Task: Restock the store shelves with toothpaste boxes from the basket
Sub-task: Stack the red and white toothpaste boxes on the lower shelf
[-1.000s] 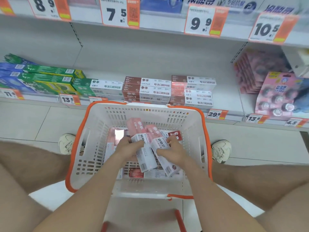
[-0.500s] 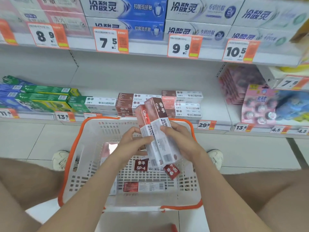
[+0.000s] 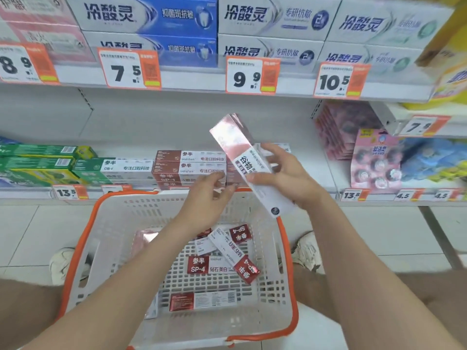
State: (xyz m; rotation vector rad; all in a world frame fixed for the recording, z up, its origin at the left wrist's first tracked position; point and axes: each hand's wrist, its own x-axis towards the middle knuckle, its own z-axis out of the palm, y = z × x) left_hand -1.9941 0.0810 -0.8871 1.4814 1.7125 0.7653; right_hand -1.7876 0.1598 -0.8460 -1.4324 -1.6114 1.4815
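While the person crouched before the lower shelf [image 3: 126, 144], the white basket [image 3: 113, 223] with its orange rim sat directly below both hands. Beyond the left hand's [image 3: 207, 192] fingertips, maroon-and-white toothpaste boxes [image 3: 189, 168] lay stacked flat on the shelf, with green-and-white boxes [image 3: 111, 169] further to that hand's left. The right hand [image 3: 286, 178] gripped a long pink-and-white toothpaste box [image 3: 241, 155], thumb across its printed white face and fingers behind. The box tilted, its glossy pink end up and away from the palm, its white end down by the wrist. A second box seemed to lie behind it. The left hand hovered just beside the box's lower part, fingers loosely spread, holding nothing. Beneath it, red-and-white SP-4 boxes [image 3: 212, 267] lay crisscrossed on the basket floor.
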